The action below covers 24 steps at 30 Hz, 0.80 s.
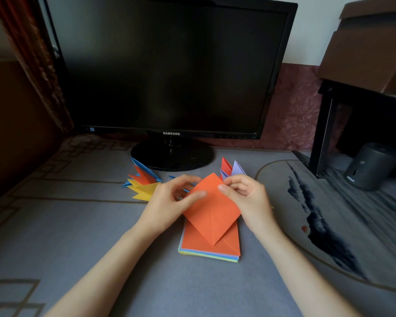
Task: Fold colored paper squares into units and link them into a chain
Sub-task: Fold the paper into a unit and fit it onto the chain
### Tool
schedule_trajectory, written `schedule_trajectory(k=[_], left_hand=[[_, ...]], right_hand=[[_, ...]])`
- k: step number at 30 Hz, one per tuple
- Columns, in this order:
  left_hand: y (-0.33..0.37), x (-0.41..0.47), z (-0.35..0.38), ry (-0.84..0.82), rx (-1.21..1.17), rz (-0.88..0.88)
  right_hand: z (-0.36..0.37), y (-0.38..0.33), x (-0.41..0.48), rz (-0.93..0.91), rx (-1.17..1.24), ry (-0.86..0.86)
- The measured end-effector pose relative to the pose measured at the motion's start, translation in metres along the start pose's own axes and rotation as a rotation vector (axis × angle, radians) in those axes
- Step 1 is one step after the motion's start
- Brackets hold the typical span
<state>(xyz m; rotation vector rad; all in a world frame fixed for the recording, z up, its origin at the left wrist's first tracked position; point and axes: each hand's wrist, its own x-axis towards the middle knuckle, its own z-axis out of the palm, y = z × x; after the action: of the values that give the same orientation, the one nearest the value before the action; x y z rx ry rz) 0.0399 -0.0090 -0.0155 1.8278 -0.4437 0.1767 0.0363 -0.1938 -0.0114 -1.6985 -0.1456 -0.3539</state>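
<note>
An orange paper sheet is held up in a diamond position above the table, with a crease running down to its lower tip. My left hand pinches its left edge between thumb and fingers. My right hand pinches its upper right edge. Under it lies a stack of colored paper squares with an orange sheet on top. Folded units in yellow, orange and blue lie linked at the left. Red and purple folded units poke up behind my right hand.
A black monitor on a round stand stands just behind the paper. A dark cylinder sits at the right under a black frame bearing a cardboard box. A grey patterned cloth covers the table.
</note>
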Motion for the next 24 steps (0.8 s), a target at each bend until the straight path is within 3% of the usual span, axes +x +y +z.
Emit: schedule_trajectory(k=[8, 13, 19, 24], left_hand=[[0.002, 0.004, 0.001, 0.025, -0.147, -0.128], [-0.003, 0.006, -0.004, 0.039, -0.168, -0.151], [-0.007, 0.008, -0.008, 0.068, -0.172, -0.172], [-0.008, 0.008, -0.01, 0.052, -0.168, -0.183]], right_hand=[[-0.004, -0.005, 0.0, -0.045, -0.035, -0.045], [-0.014, -0.01, 0.0, -0.231, -0.273, -0.257], [-0.018, -0.01, -0.006, -0.195, -0.582, -0.513], [-0.013, -0.01, -0.007, -0.213, -0.549, -0.473]])
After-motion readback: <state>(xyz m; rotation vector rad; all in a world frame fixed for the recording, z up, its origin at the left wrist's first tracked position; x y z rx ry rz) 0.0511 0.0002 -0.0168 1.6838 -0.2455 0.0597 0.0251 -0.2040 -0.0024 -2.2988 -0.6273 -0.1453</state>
